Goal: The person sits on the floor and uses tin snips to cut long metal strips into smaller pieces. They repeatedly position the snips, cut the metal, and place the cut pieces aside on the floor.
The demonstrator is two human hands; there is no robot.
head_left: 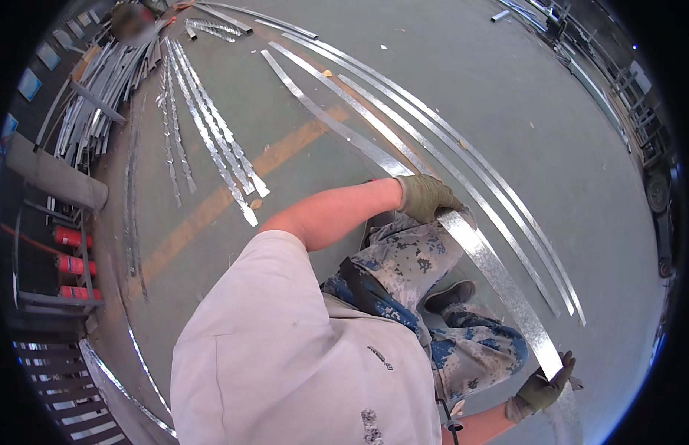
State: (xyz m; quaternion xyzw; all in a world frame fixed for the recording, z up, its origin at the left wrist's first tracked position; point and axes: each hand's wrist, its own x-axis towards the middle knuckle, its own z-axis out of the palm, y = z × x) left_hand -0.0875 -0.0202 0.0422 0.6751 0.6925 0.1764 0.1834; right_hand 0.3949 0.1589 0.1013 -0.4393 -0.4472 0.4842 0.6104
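A long, flat, shiny metal strip (487,259) runs from the upper middle of the floor, under my left hand and across in front of my legs to my right hand. My left hand (427,197), in a green work glove, is closed around it near my knee. Lower right, my gloved right hand (546,386) grips the strip, thumb and fingers pressed on it; what lies past that hand is faint. Several similar metal strips (463,152) lie side by side on the floor beyond my left hand. I am crouched low, with camouflage trousers showing.
Jagged-edged metal strips (211,133) lie on the green floor to the left, across a yellow painted line (181,237). Farther left is a heap of metal profiles (99,96). Red cylinders (73,265) stand in a rack beside a slatted bench (62,393). Machinery (641,126) lines the right edge.
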